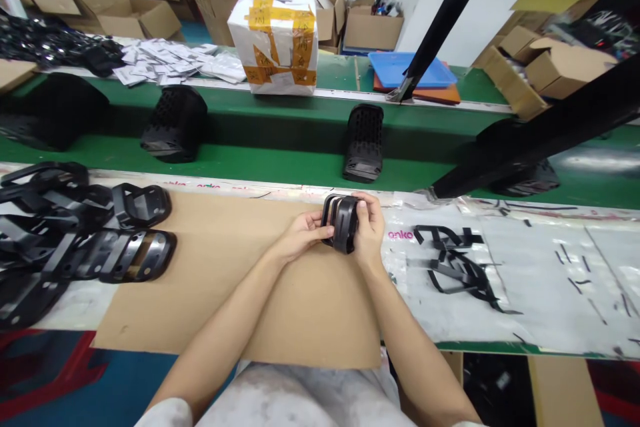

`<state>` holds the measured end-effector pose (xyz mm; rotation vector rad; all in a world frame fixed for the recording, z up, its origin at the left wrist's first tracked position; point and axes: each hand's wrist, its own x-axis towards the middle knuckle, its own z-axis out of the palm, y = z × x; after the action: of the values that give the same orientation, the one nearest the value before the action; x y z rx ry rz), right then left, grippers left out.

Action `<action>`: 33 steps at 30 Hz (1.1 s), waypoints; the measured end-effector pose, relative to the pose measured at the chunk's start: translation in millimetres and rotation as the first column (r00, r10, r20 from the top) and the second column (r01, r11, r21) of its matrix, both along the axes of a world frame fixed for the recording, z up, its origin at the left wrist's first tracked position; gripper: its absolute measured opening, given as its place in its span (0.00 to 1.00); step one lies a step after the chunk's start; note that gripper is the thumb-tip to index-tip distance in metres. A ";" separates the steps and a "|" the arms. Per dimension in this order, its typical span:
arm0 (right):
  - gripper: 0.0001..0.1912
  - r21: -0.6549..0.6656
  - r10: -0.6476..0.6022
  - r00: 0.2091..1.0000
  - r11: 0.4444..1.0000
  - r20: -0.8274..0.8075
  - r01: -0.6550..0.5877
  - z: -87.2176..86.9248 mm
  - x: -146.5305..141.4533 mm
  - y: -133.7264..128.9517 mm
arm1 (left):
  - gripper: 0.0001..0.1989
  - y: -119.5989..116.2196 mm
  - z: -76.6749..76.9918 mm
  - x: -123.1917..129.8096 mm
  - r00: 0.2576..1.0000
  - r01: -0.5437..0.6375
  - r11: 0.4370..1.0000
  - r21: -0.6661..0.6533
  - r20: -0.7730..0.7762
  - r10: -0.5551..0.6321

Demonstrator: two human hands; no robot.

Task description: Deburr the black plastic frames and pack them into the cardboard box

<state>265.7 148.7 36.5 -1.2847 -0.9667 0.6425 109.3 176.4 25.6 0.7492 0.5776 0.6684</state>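
Note:
A black plastic frame part with curved bars is held up between my two hands over a cardboard sheet. My left hand grips its left side, thumb on the near lower edge. At the right end, my right hand has its fingers wrapped around the part. Similar black frame parts lie heaped at the left end of the sheet. Right of my hands, thin black strips and bent pieces rest on the white-covered bench.
Beyond the bench runs a green conveyor carrying black perforated housings. A taped white box, a pile of white packets and a blue tray stand on the far ledge. Black slanted posts cross the right side.

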 end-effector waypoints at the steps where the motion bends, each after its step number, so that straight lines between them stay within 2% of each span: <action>1: 0.16 -0.005 0.014 1.000 1.000 -0.019 -0.014 -0.4 0.2 0.5 | 0.25 -0.1 0.1 -0.2 1.000 -0.001 1.000 0.007 0.010 0.001; 5: 0.16 -0.026 0.040 0.994 0.999 -0.098 -0.042 -2.8 1.7 2.7 | 0.25 0.0 -0.3 0.0 1.000 -0.020 0.999 0.039 -0.005 0.020; 9: 0.14 -0.031 0.025 0.996 0.999 -0.085 -0.027 0.4 2.1 1.8 | 0.28 1.4 -0.6 -1.2 0.998 -0.013 0.996 0.084 -0.065 0.018; 13: 0.13 -0.031 0.030 0.995 0.999 -0.091 -0.033 5.9 0.7 0.1 | 0.31 2.4 2.1 -3.6 0.999 -0.002 0.994 0.107 -0.034 0.006; 16: 0.13 -0.038 0.047 0.993 0.998 -0.106 -0.052 7.0 -0.5 -0.5 | 0.30 2.3 5.4 -3.7 1.000 -0.016 0.998 0.060 0.000 0.016; 22: 0.12 -0.017 0.146 0.980 0.989 -0.135 -0.150 -0.7 -1.6 -1.4 | 0.26 0.9 9.0 -0.1 0.989 -0.078 0.990 -0.118 0.114 0.091; 29: 0.12 -0.016 0.174 0.978 0.984 -0.118 -0.177 -8.2 -1.3 -1.4 | 0.20 0.8 12.0 -0.2 0.987 -0.118 0.986 -0.121 0.093 0.129; 33: 0.12 -0.006 0.159 0.982 0.987 -0.106 -0.160 -9.4 -1.7 -0.6 | 0.19 2.2 17.0 0.1 0.977 -0.198 0.975 -0.106 0.065 0.205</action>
<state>264.0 148.1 27.0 -1.1814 -0.9862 0.8343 109.4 178.6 42.5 0.5748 0.6180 0.8460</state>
